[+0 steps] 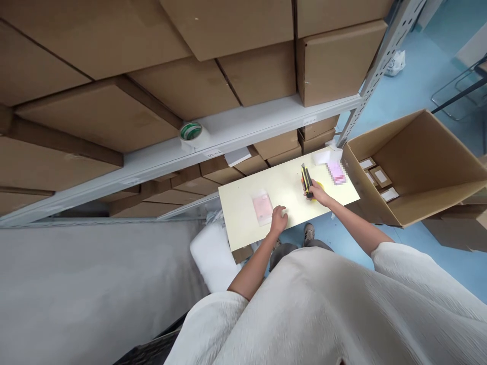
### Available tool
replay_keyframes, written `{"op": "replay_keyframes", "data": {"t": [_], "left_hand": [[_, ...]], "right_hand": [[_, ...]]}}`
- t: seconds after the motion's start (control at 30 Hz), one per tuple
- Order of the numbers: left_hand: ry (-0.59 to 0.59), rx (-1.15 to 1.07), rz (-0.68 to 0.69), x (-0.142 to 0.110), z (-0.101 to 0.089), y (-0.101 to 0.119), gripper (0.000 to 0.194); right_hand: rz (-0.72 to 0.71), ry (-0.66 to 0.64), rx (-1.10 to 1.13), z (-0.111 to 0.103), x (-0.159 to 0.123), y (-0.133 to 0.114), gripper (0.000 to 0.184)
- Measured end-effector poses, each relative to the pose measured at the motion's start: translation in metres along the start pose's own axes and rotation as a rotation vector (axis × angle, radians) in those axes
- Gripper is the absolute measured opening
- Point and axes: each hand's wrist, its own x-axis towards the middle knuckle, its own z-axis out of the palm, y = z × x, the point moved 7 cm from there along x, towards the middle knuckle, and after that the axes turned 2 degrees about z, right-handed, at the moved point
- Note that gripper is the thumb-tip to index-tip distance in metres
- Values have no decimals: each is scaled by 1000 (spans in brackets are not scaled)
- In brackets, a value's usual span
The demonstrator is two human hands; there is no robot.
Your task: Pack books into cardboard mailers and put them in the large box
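My right hand (317, 193) is closed round a black and yellow utility knife (306, 178), held above the pale table (236, 200). Under that hand shows part of a bright yellow object (320, 185), mostly hidden. My left hand (280, 219) is at the table's front edge, its fingers loosely bent and apart, with nothing seen in them. Just left of it lies a flat pink packet (262, 207) in clear wrapping. Toward the right end of the table are a blurred pink and purple item (336, 172) and a white wrapped bundle (321, 157).
Behind the table stands a metal shelf (274, 119) stacked with cardboard boxes (262, 71); a tape roll (190, 131) sits on its edge. At right is an open carton (414, 167) with several small boxes (380, 176) inside. White foam wrap (215, 256) is beside the table's left end.
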Motion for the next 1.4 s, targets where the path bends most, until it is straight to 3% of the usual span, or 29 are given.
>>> {"op": "replay_keyframes", "data": {"t": [0.17, 0.47, 0.63, 0.77, 0.93, 1.17, 1.4], "left_hand": [[30, 6, 29, -11, -34, -27, 40], [70, 25, -51, -43, -113, -110, 38], [77, 26, -117, -55, -147, -150, 38], [66, 28, -144, -57, -167, -175, 37], [20, 23, -134, -57, -184, -199, 41], [-81, 22, -143, -66, -183, -219, 53], [-60, -92, -68, -73, -187, -228, 66]], "right_hand": [[64, 10, -122, 61, -4, 22, 21], [83, -117, -249, 169, -13, 56, 9], [72, -93, -393, 213, -14, 73, 12], [39, 3, -602, 237, -12, 80, 23], [53, 120, -727, 267, -5, 87, 25], [182, 66, -746, 315, 24, 100, 20], [177, 66, -767, 343, 67, 95, 18]]}}
